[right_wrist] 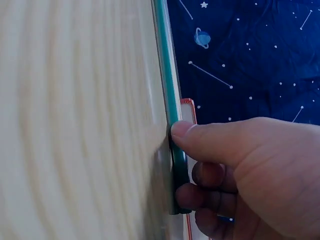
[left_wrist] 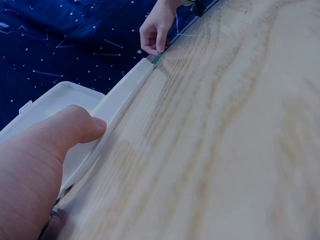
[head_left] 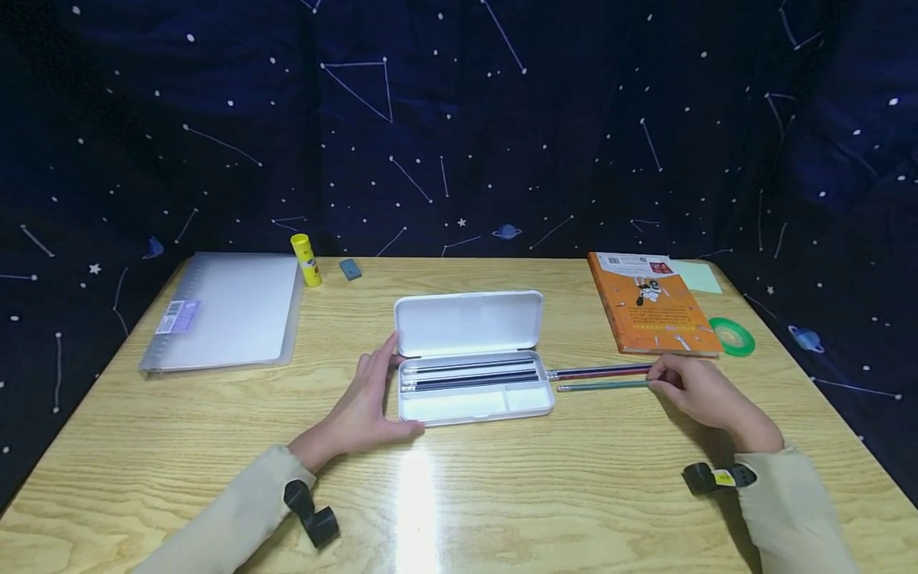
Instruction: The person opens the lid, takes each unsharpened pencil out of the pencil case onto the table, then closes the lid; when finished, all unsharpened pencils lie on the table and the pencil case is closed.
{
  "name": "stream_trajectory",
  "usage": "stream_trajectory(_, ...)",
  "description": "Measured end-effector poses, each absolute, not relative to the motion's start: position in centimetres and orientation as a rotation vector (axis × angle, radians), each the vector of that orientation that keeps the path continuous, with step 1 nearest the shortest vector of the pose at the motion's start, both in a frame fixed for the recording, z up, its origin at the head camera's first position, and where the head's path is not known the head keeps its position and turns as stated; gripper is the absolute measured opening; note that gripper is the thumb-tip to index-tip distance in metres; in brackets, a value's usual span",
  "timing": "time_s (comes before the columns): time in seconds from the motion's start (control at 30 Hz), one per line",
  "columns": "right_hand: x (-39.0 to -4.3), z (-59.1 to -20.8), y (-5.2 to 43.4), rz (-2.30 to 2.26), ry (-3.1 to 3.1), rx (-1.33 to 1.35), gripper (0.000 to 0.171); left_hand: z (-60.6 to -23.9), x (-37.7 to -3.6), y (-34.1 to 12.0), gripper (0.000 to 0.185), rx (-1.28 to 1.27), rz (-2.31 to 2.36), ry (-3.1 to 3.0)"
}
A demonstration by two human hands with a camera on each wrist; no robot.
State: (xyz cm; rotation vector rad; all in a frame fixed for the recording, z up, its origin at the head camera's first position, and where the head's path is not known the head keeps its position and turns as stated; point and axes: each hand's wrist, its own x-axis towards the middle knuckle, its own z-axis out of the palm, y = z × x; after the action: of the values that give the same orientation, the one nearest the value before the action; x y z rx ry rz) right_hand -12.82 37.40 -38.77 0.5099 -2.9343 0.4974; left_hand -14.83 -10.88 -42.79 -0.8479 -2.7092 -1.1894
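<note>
Green: pinching eraser-tipped pencil (head_left: 602,386) in right hand (head_left: 697,392), gripping pencil case (head_left: 453,405) in left hand (head_left: 364,410). Could scatter adjacent pencils (head_left: 602,371) by dragging.

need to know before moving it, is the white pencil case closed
No, the head view shows its lid standing open, with pencils visible inside.

I count one left hand (head_left: 364,405), one right hand (head_left: 708,392), one white case (head_left: 469,325), one green pencil (head_left: 606,386), several other pencils (head_left: 473,381) too bunched to number; frame left, one binder (head_left: 225,319), one glue stick (head_left: 306,261), one eraser (head_left: 350,269); frame right, one book (head_left: 656,315), one tape roll (head_left: 745,343), one green paper (head_left: 697,277).
</note>
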Motion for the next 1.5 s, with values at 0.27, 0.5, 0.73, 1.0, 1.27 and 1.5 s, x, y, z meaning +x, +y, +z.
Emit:
stream_trajectory(0.27, -13.3, -39.1, 36.3, 0.605, -2.942, 0.455, 0.030, -42.9, -14.8, -11.0, 0.127, -0.853, -1.176, -2.704)
stream_trajectory(0.5, -13.7, -39.1, 35.4, 0.605, -3.040, 0.344, 0.036, -42.9, -14.9, -11.1, 0.126, -0.849, -1.166, -2.713)
stream_trajectory(0.73, -14.1, -38.7, 34.6, 0.559, -3.066, 0.341, 0.040, -43.0, -14.8, -11.2, 0.127, -0.842, -1.164, -2.705)
stream_trajectory(1.0, -14.7, -38.3, 32.3, 0.594, -2.996, 0.458, 0.037, -43.0, -14.9, -11.1, 0.126, -0.873, -1.176, -2.666)
stream_trajectory(1.27, -16.4, -38.8, 28.2, 0.738, -2.888, 0.637, 0.016, -43.0, -14.8, -11.0, 0.126, -0.874, -1.174, -2.680)
stream_trajectory(1.5, -17.7, -38.9, 24.2, 0.851, -2.862, 0.837, 0.010, -42.9, -14.9, -11.1, 0.126, -0.860, -1.184, -2.706)
